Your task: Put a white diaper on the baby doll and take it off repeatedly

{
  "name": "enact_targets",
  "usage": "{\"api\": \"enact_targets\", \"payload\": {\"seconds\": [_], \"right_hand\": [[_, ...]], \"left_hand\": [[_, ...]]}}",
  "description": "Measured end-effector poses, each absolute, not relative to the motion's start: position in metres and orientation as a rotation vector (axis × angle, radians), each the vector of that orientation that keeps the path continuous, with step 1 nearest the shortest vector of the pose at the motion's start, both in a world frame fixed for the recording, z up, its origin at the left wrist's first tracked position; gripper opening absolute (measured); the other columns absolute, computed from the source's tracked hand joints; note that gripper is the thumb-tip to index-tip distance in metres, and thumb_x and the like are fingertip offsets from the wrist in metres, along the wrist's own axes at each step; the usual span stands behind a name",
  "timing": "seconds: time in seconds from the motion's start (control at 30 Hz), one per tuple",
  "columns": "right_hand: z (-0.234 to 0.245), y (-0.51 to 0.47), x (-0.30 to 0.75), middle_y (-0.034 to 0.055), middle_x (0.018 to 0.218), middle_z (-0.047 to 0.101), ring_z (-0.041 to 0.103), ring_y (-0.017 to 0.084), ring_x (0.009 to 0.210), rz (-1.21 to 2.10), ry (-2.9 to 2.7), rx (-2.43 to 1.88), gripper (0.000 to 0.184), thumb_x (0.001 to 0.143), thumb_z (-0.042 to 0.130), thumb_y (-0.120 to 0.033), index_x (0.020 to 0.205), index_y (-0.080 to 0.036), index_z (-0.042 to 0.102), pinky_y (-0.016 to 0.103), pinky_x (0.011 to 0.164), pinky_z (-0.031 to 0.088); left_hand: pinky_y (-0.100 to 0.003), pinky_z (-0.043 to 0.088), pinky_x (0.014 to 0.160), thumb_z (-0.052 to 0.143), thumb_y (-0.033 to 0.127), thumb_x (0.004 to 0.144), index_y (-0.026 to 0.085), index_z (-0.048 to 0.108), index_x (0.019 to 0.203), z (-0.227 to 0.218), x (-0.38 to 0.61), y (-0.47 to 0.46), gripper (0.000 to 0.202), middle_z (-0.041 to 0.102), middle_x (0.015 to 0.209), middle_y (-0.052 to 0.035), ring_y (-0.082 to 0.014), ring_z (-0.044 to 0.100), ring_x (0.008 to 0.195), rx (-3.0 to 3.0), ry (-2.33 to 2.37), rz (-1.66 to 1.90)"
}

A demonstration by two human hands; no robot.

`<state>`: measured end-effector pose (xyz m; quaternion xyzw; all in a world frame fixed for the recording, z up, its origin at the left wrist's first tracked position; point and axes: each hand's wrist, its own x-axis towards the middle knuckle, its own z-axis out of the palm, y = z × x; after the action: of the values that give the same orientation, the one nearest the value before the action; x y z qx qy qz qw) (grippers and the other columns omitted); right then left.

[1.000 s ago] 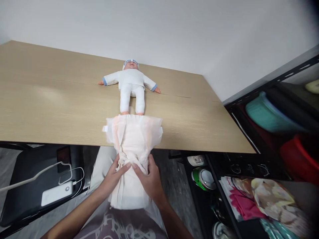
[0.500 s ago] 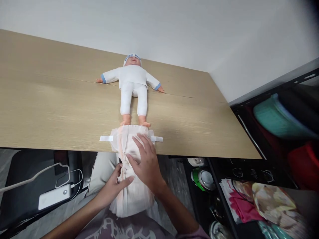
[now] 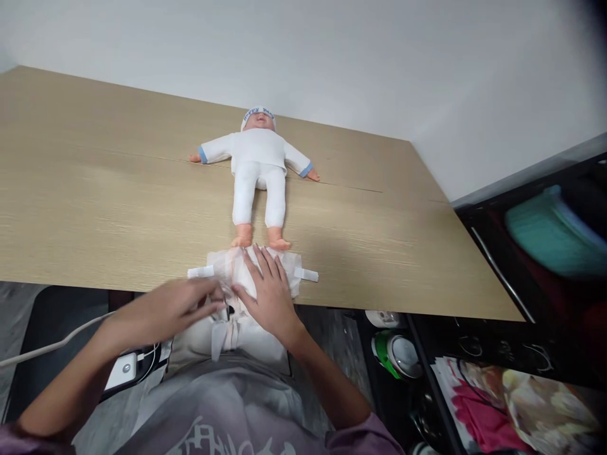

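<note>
A white diaper (image 3: 244, 328) lies open over the table's front edge, its near part hanging down toward my lap. Its two white tapes stick out to the left and right on the tabletop. My right hand (image 3: 270, 297) is spread flat on top of the diaper, fingers pointing away from me. At the diaper's left edge, my left hand (image 3: 177, 309) has its fingers bent and closed on the thin side material; the fingertips are slightly blurred. Just beyond the diaper, a baby doll (image 3: 258, 151) in white clothes and a printed cap lies on its back, feet toward me.
The wooden table (image 3: 118, 208) meets a white wall at the back. Below it on the left, a white power bank (image 3: 122, 371) with a cable rests on a black seat. To the right are dark shelves with a green-and-white can (image 3: 398, 354), pink cloth (image 3: 484, 407) and a teal item (image 3: 552, 234).
The diaper's near part has dropped lower and spread flatter. My left hand has moved up to its left edge, and my right hand has flattened on it. The view has shifted slightly.
</note>
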<state>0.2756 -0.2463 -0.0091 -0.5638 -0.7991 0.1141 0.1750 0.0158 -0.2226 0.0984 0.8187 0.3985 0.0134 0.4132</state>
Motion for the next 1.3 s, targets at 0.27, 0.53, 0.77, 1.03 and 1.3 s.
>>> {"api": "enact_targets", "payload": {"seconds": [0.27,0.53,0.77,1.03,1.3], "right_hand": [[-0.011,-0.245,0.275,0.0135,0.192,0.033,0.031,0.034,0.180,0.330,-2.234,-1.570,0.077,0.117,0.061,-0.060,0.181,-0.021,0.045,0.063,0.148,0.026],[-0.011,-0.244,0.275,0.0126,0.190,0.038,0.033,0.034,0.178,0.345,-2.217,-1.569,0.076,0.116,0.063,-0.061,0.180,-0.023,0.047,0.061,0.148,0.024],[-0.010,-0.240,0.278,0.0131,0.193,0.033,0.030,0.033,0.180,0.385,-2.239,-1.567,0.078,0.116,0.063,-0.063,0.181,-0.024,0.044,0.063,0.148,0.026],[-0.012,-0.192,0.287,0.0142,0.194,0.027,0.023,0.033,0.183,0.408,-2.320,-1.507,0.083,0.117,0.056,-0.069,0.185,-0.025,0.036,0.066,0.148,0.022],[-0.018,-0.077,0.276,0.0172,0.194,0.027,0.024,0.035,0.182,0.325,-2.350,-1.556,0.084,0.117,0.058,-0.068,0.183,-0.020,0.041,0.064,0.149,0.017]], "left_hand": [[-0.060,0.040,0.132,0.067,0.014,0.105,0.028,0.054,0.174,0.069,0.090,-0.092,0.072,0.043,0.186,-0.0192,-0.0455,0.042,0.169,2.965,0.896,0.328],[-0.052,0.033,0.137,0.072,0.004,0.084,0.030,0.068,0.158,0.047,0.111,-0.042,0.078,0.043,0.189,-0.0076,-0.0398,0.037,0.175,3.008,0.442,0.167],[-0.052,0.043,0.118,0.065,0.029,0.102,0.024,0.079,0.124,0.052,0.130,-0.022,0.026,0.081,0.143,-0.0169,-0.0404,0.063,0.142,2.988,0.281,0.302],[-0.043,0.053,0.108,0.077,0.032,0.094,0.025,0.078,0.135,0.127,0.132,0.005,0.041,0.083,0.132,-0.0094,-0.0302,0.074,0.121,2.556,0.338,0.712],[-0.040,0.058,0.110,0.092,0.042,0.095,0.018,0.077,0.136,0.163,0.125,0.023,0.049,0.081,0.136,-0.0090,-0.0259,0.076,0.127,2.346,0.425,0.902]]}}
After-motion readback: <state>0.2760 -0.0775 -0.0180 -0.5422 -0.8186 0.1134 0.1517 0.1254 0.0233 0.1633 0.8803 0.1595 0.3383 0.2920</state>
